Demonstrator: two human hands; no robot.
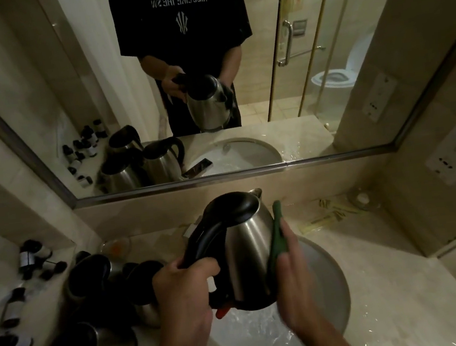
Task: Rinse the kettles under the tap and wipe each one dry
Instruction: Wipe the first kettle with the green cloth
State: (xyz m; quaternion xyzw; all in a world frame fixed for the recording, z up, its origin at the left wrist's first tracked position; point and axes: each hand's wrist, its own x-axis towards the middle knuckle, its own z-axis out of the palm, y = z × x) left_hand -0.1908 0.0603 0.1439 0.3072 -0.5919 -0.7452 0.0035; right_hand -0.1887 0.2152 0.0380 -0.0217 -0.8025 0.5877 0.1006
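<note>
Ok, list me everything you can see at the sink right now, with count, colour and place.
held kettle: one, steel with black lid and handle, above the sink
green cloth: one, against the held kettle's right side
other kettles: at least three, steel and black, counter left of the sink
small bottles: several, dark caps, far left counter
sink: one, white, wet
mirror: one, on the wall behind
yellow sachets: several, counter back right
hands: left hand grips the kettle handle; right hand presses the cloth
</note>
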